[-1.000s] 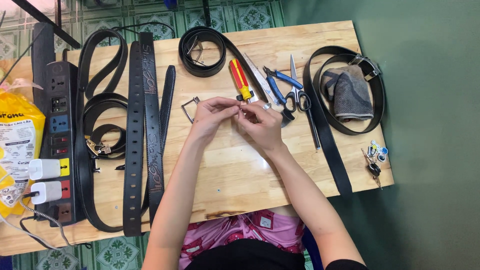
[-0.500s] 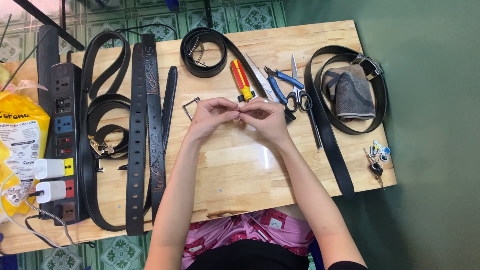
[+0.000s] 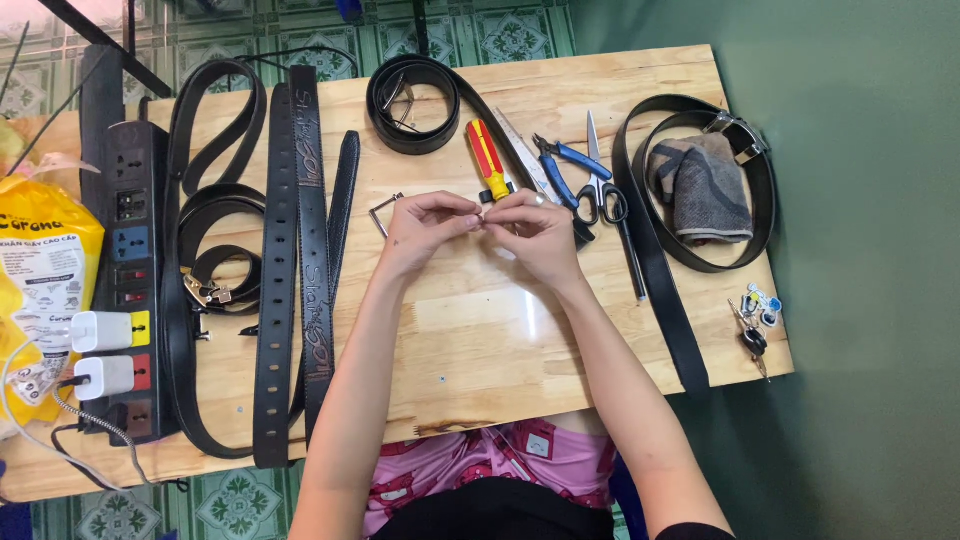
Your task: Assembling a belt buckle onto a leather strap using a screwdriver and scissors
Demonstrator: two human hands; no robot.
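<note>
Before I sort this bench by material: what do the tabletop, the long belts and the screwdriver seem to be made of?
Tabletop: pale wood, light sheen, visible grain and joined strips. Long belts: black leather or imitation, matte, punched holes, embossed pattern; which one cannot be told. Screwdriver: glossy red and yellow handle, likely plastic; its shaft is hidden behind the hands.

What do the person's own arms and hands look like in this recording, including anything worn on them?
Both forearms are bare, with no sleeves over them; a dark sleeve edge shows only at the right upper arm near the bottom of the picture. The left hand is bare, with no glove or ring visible. The right hand is also ungloved and seems to carry a thin ring on one finger. No watch or bracelet shows on either wrist.
</note>
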